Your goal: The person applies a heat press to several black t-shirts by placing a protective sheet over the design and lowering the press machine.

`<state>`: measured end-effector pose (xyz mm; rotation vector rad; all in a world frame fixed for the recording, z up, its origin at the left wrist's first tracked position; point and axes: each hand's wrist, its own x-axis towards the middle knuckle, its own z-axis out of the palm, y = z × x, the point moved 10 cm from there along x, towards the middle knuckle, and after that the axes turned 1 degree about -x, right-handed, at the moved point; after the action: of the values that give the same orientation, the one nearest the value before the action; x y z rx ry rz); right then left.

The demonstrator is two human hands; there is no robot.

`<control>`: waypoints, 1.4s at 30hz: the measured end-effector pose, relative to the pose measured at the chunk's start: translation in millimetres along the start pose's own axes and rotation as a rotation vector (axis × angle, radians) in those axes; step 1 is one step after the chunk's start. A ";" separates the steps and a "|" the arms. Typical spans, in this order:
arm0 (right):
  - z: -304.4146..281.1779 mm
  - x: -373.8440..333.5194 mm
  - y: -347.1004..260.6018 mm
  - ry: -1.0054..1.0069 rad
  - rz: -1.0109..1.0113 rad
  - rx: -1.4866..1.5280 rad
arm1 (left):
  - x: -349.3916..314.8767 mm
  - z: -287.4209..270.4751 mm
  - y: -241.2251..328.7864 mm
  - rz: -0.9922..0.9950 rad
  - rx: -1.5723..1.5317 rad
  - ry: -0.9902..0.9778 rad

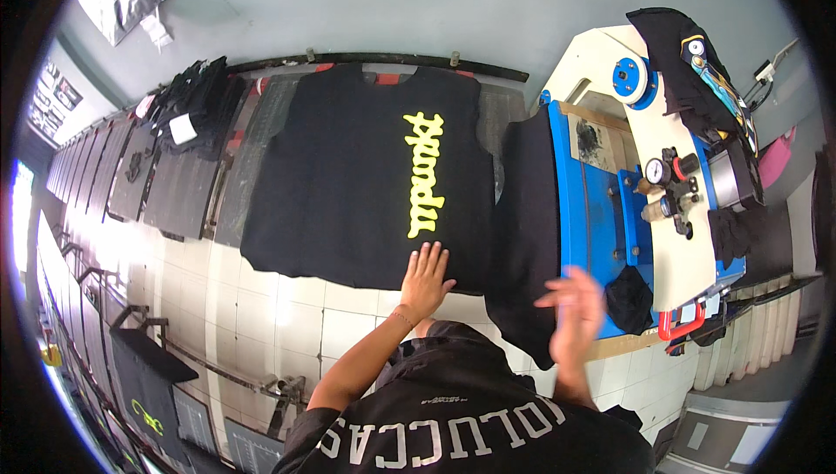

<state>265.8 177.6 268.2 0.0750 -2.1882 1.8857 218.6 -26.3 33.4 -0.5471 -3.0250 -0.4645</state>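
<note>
A black sleeveless shirt (348, 169) with a yellow printed design (425, 173) lies spread flat on a dark platen. My left hand (426, 279) rests flat on its lower hem, fingers spread. To the right, a second black garment (525, 230) is draped over the blue bed of a press machine (596, 204). My right hand (573, 313) hovers open over this garment's lower edge, blurred by motion and holding nothing.
The press has a cream arm (662, 152) with gauges and a red handle (679, 328). More black cloth (688, 56) hangs on its top. A row of dark platens (148, 173) runs off to the left over a tiled floor.
</note>
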 end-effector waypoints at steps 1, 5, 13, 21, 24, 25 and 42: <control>-41.3 -6.9 -12.5 0.172 -0.121 -0.013 | -6.7 4.9 10.4 0.020 -0.003 -0.007; -179.0 -51.1 -57.8 0.913 -0.378 -0.614 | -40.7 18.9 80.4 0.347 -0.155 -0.084; -222.9 -76.8 -40.2 1.014 -0.605 -1.124 | -88.4 97.9 82.8 -0.272 -1.063 -0.340; -233.0 -67.5 -33.2 0.976 -0.742 -1.217 | -93.7 150.1 102.5 -0.619 -1.670 -0.670; -253.6 -53.5 -15.9 0.999 -0.714 -1.252 | -99.4 175.1 84.9 -0.644 -1.733 -0.623; -263.2 -45.5 -6.3 1.010 -0.658 -1.256 | -102.3 183.3 74.8 -0.711 -1.713 -0.634; -415.7 80.4 194.5 0.720 0.053 -1.472 | -56.7 149.6 -38.8 -0.790 -1.820 -0.250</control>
<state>213.5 625.9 152.3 -0.7601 -2.3497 -0.1053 261.4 -35.7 -125.3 0.7724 -1.8176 -3.1343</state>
